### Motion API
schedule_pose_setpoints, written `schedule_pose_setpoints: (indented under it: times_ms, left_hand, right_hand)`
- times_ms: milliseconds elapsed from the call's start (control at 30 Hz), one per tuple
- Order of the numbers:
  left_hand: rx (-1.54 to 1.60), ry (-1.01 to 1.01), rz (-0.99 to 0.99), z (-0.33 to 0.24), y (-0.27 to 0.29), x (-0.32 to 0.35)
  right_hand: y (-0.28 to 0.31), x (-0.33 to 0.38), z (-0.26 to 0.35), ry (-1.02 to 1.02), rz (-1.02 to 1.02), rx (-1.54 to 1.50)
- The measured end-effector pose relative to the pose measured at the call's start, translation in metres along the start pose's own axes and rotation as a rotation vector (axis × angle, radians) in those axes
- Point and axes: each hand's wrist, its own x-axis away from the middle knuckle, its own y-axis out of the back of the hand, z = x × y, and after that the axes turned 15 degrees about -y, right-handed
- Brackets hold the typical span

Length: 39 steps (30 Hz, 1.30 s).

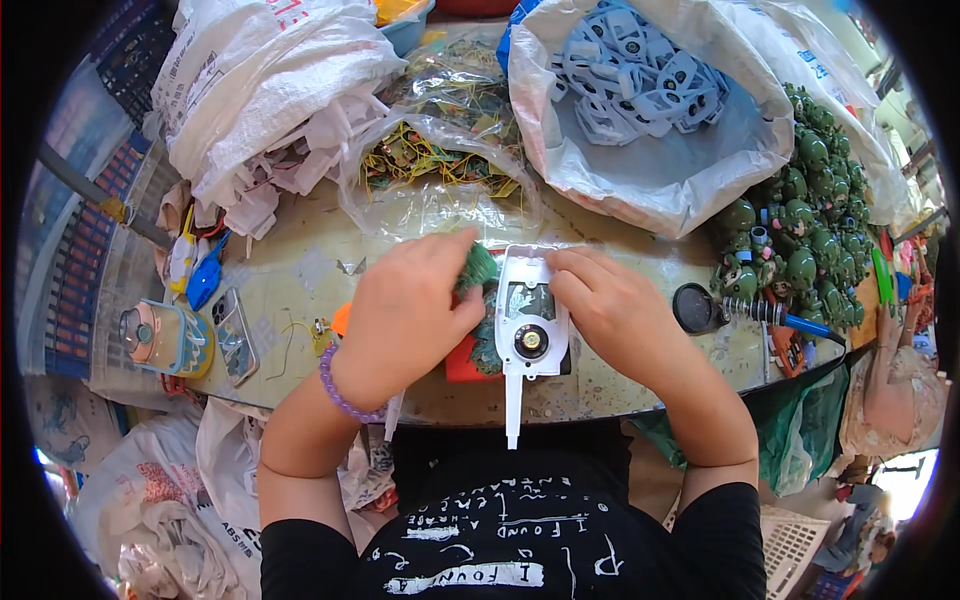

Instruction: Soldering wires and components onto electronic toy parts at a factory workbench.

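A white plastic half-shell (509, 340) with a narrow handle stands out in the middle, its handle toward me. Set in it are a small clear window (532, 300) and a round black speaker (530, 341). My right hand (610, 305) pinches the shell's upper right edge between thumb and fingers. My left hand (415, 300), with a purple bead bracelet (345, 402) at the wrist, has its fingers closed on a ridged green piece (478, 266), whose kind I cannot make out. More green pieces (486, 348) lie beneath, beside the shell, over a red object (468, 367).
At the back stand a sack of white shells (650, 170) and a clear bag of wired circuit boards (430, 160). Green toy-like parts (805, 240) pile at the right, near a soldering iron (815, 328). A phone (234, 335) and a bottle (170, 340) are at the left.
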Motion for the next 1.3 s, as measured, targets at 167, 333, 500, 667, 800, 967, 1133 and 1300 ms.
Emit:
schedule_pose_setpoints:
  times_ms: [167,333,500,667,800,967,1133,1300]
  left_hand:
    - [0.706,0.279,-0.392,0.03,0.004,0.021]
    - [0.953,0.227,-0.443,0.035,0.001,0.034]
    - [1.002,0.115,-0.477,0.035,-0.003,0.042]
    - [0.982,0.104,-0.543,0.041,-0.01,0.051]
    - [0.966,0.146,-0.521,0.042,-0.008,0.057]
    - [0.669,0.058,-0.463,0.045,-0.006,0.057]
    - [0.299,-0.059,-0.325,0.027,0.038,0.029]
    - [0.602,0.158,-0.213,0.029,0.039,0.021]
  right_hand:
    - [-0.009,-0.019,0.004,0.065,-0.032,-0.06]
    - [-0.006,-0.054,0.012,0.095,-0.192,-0.215]
    - [-0.03,-0.078,0.036,-0.028,0.19,-0.679]
    - [-0.019,-0.083,0.039,-0.238,0.399,-0.773]
    - [-0.006,-0.081,0.037,-0.172,0.425,-0.941]
    - [-0.007,-0.083,0.038,-0.072,0.318,-0.877]
    - [-0.006,-0.089,0.041,0.129,0.24,-0.718]
    - [0.011,-0.088,0.043,0.023,0.19,-0.763]
